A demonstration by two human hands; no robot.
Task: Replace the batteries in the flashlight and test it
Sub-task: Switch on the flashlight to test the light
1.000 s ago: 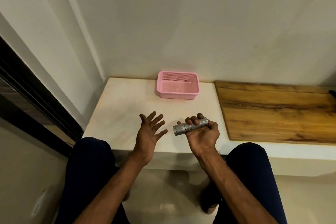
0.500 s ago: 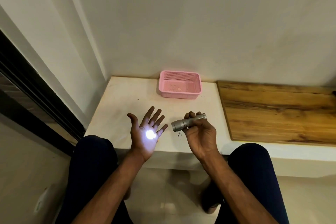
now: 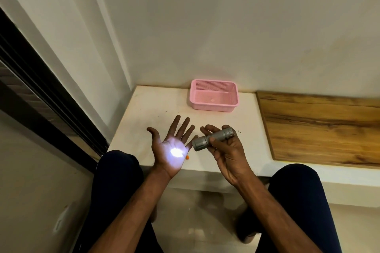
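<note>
My right hand (image 3: 227, 151) grips a short grey flashlight (image 3: 213, 138) around its barrel, above the front part of the white ledge (image 3: 148, 113). The flashlight's head points left at my left hand (image 3: 171, 147), which is held palm up with fingers spread and holds nothing. A bright white spot of light sits on that palm. A small orange object (image 3: 187, 157) shows on the ledge just below the left hand's little-finger side; I cannot tell what it is.
A pink plastic basket (image 3: 213, 107) stands at the back of the ledge against the wall. A wooden board (image 3: 320, 127) covers the ledge's right part. A dark door frame (image 3: 51, 96) runs along the left. My knees (image 3: 119, 166) flank the ledge's front edge.
The flashlight was dark a second ago and now shines on my left palm. My left hand has turned palm up; the right hand tilted the flashlight's head toward it.
</note>
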